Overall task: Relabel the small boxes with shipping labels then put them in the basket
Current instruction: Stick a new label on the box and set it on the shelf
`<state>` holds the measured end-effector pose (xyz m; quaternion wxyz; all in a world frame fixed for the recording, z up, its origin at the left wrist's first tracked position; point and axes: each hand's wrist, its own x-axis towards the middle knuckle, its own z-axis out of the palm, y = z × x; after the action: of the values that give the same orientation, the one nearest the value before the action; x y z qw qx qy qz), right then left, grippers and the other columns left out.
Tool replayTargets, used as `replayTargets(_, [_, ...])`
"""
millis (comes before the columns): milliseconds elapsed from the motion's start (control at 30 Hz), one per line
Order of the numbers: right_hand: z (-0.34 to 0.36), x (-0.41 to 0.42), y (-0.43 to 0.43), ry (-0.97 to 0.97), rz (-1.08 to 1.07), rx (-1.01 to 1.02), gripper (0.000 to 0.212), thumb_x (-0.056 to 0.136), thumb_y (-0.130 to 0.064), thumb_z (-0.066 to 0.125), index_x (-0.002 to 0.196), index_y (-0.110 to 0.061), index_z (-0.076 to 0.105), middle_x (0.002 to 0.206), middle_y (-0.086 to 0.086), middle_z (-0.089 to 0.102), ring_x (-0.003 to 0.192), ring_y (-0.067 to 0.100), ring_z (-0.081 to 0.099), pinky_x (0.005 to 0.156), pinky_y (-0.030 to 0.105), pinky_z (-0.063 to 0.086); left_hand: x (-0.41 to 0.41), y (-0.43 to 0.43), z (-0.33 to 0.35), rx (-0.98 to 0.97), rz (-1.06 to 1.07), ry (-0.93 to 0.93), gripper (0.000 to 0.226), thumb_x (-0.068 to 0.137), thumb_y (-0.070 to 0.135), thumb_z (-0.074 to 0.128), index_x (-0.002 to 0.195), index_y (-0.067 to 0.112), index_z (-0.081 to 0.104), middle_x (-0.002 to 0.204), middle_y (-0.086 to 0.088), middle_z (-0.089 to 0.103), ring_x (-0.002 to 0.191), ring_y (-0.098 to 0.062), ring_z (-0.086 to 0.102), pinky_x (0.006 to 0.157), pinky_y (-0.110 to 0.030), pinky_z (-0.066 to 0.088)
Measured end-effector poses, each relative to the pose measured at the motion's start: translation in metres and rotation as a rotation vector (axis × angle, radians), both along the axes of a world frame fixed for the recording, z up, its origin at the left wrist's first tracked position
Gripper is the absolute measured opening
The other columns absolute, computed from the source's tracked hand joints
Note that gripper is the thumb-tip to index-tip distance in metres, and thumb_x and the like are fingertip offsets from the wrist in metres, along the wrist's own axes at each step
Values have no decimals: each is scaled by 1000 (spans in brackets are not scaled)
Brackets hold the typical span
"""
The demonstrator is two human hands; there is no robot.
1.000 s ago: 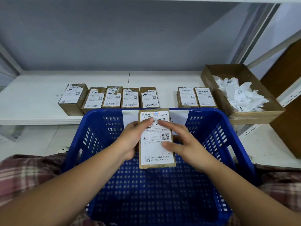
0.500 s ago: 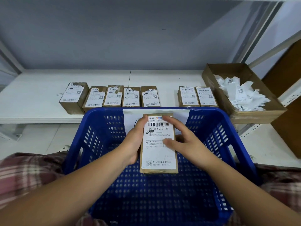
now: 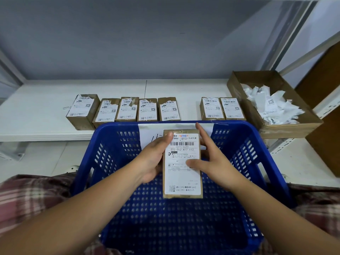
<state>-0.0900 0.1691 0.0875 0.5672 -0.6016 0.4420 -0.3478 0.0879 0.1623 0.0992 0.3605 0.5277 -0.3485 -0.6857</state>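
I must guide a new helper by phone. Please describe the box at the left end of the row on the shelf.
Find the white shelf behind the blue basket, where seven small brown boxes lie in a row. Take the leftmost box: it alone is turned at an angle, and it looks bulkier than its neighbours.

1. I see one brown box [image 3: 181, 131], its white shipping label [image 3: 182, 170] facing up, held level over the blue basket [image 3: 244, 162].
2. Seven boxes [image 3: 148, 109] with torn labels sit in a row behind the basket.
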Motion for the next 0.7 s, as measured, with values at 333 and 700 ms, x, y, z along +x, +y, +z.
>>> replayTargets(333, [12, -7, -9, -276, -309, 162, 74, 89, -2, 62, 144, -42, 34, 122, 3, 65, 110, 24, 66, 82, 41, 59, -9, 11, -10, 38, -167, 25, 53, 66, 24, 73, 115, 22, 54, 106, -1, 72, 98, -19, 69, 83, -36, 56])
replayTargets(700, [13, -9, -8, -202, -43, 330, 73, 87, -4, 65, 144, -39, 37, 116, 4, 71, 109, 22, 67, 94, 37, 54, 6, 2, 4, 41, -63, 114, 61, 66, 16, 69, 123, 19, 50, 112, -3, 70, 102, -19, 67, 90, -34, 53])
